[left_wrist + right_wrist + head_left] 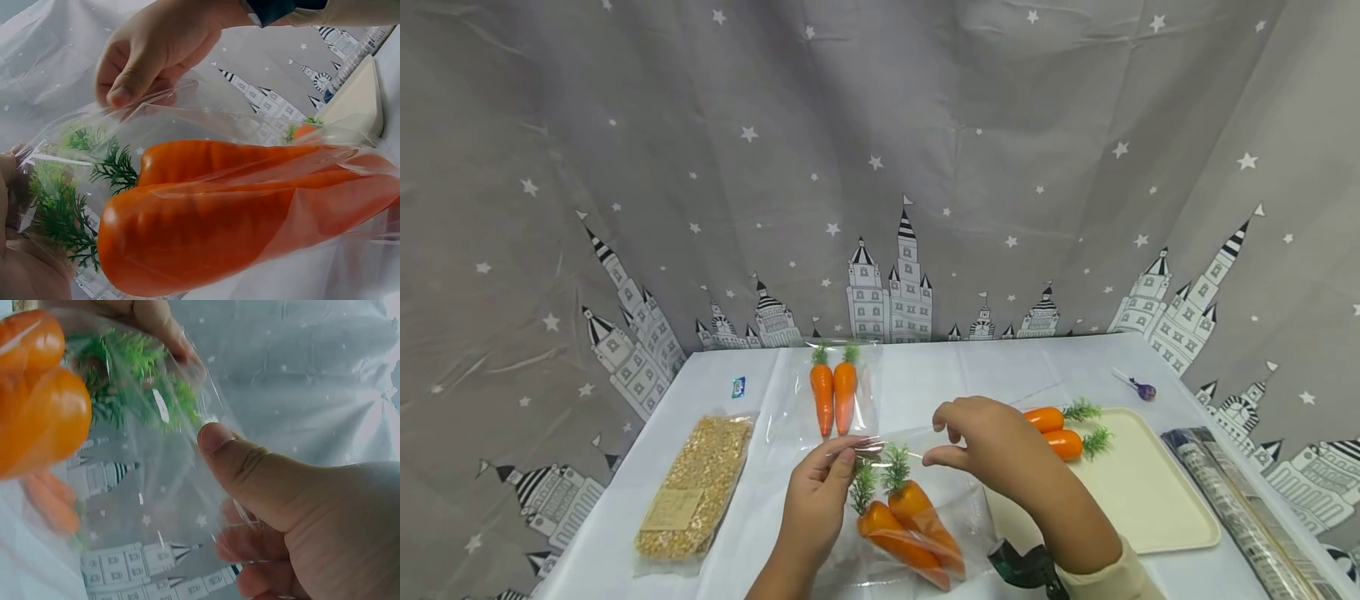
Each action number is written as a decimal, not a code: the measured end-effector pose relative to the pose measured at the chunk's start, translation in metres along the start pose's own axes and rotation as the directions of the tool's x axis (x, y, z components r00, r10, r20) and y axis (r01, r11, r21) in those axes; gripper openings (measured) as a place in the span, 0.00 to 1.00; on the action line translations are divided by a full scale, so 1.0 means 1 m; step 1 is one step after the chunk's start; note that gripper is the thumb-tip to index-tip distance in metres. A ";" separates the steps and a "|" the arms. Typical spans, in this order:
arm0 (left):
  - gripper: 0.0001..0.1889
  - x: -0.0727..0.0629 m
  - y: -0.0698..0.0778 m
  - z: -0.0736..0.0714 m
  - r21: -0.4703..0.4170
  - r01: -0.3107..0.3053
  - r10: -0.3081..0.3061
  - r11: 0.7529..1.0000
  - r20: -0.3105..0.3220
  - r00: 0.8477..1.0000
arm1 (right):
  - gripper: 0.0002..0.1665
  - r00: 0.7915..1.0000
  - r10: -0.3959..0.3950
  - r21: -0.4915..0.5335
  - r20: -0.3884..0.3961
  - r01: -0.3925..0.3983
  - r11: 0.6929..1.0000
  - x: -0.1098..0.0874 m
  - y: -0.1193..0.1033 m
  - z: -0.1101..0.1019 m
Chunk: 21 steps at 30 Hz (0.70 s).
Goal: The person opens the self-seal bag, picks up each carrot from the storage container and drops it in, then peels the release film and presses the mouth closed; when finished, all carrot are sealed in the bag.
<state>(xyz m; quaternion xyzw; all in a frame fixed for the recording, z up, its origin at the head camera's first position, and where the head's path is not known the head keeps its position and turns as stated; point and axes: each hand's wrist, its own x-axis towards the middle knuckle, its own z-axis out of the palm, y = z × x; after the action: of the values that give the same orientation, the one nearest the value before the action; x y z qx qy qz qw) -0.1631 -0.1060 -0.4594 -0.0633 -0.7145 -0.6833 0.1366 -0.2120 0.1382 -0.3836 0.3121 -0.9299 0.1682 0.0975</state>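
Note:
A clear plastic bag [973, 512] holds two orange toy carrots [206, 219] with green leafy tops [134, 359], which lie toward its open end. With thumb and fingers my left hand [816, 500] pinches one side of that end. At the other side, the film passes between the thumb and curled fingers of my right hand [988, 442]; the right wrist view shows the thumb [240, 465] on the film and the fingertips behind it. Beyond the hands, a second clear bag [786, 408] with two carrots [833, 396] lies flat on the table.
Two loose carrots [1060, 444] rest at the left edge of a cream tray [1150, 500]. Right of it lies a long patterned roll [1247, 517]. A bag of yellow grains [700, 467] lies left; a small blue packet [739, 387] and a lollipop [1142, 389] lie farther back.

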 end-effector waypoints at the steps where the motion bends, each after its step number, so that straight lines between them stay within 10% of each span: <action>1: 0.12 0.000 0.000 0.000 0.001 0.007 -0.007 1.000 -0.009 1.000 | 0.20 1.000 0.004 0.005 0.001 -0.004 1.000 -0.001 0.002 0.000; 21: 0.13 0.000 -0.001 0.000 0.007 -0.023 0.023 1.000 -0.002 1.000 | 0.14 1.000 0.007 0.159 0.030 -0.012 0.987 -0.014 0.026 -0.007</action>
<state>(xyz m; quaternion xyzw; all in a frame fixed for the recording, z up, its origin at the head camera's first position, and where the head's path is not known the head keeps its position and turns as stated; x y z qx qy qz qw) -0.1631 -0.1057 -0.4607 -0.0704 -0.7161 -0.6791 0.1455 -0.2162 0.1680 -0.3872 0.3169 -0.9164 0.2376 0.0577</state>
